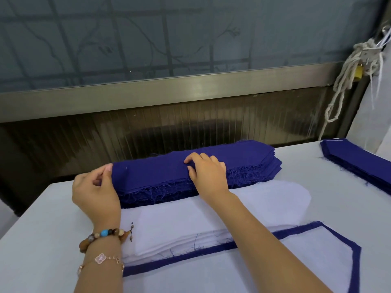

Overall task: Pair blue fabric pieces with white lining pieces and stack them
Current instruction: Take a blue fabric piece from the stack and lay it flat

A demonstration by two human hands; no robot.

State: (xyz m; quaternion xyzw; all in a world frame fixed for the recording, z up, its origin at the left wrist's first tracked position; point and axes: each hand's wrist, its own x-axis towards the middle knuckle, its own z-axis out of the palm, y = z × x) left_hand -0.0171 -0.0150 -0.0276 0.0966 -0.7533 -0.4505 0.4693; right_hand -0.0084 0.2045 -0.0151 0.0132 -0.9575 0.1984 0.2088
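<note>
Second blue stack [359, 161] cut off at 3 o'clock. My right hand [208, 172] pinches top of main blue stack [148, 176]; my left hand [95, 187] at its 9 o'clock end, grip unclear. White lining stack [179, 220] at its 6 o'clock.

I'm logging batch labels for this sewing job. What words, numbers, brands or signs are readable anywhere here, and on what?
No readable text anywhere in this view.
Blue fabric stack, white lining stack, second blue stack: no tags or print visible.
Bracelets: beads and a charm, no letters.
Yellow object among the rope: too small to tell any marking.
</note>
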